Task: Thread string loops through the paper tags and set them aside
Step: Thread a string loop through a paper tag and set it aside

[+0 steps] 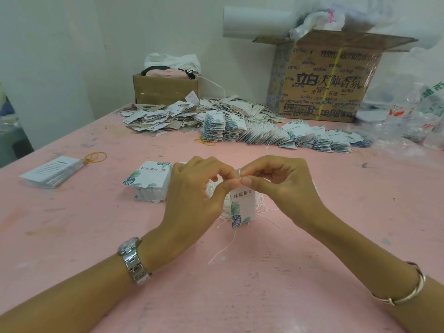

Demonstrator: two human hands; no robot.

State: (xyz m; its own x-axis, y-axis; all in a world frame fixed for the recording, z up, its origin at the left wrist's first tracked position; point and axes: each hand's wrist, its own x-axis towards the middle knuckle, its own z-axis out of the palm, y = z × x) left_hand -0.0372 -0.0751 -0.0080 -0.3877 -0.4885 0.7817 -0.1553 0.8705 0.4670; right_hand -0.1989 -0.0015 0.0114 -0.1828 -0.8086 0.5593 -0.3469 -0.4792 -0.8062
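— Pink table, I see. Where's the tag?
— The tag hangs upright just above the table between both hands, leaf print at its lower end.
— Who grips it?
— The left hand pinches its top with thumb and forefinger, the other fingers curled. The right hand pinches a bit of white string at that same spot, thumb tip against the left thumb.
— Is the string through the hole?
— Can't tell; the fingertips cover it. The string trails from below the tag down over the table, toward the person.
— And around them?
— A tangle of loose strings lies behind the tag. A stack of tags sits just left of the left hand. A second stack is far left, with a rubber band beside it. At the far side are rows of strung tags and a heap, in front of a big box and a small box.
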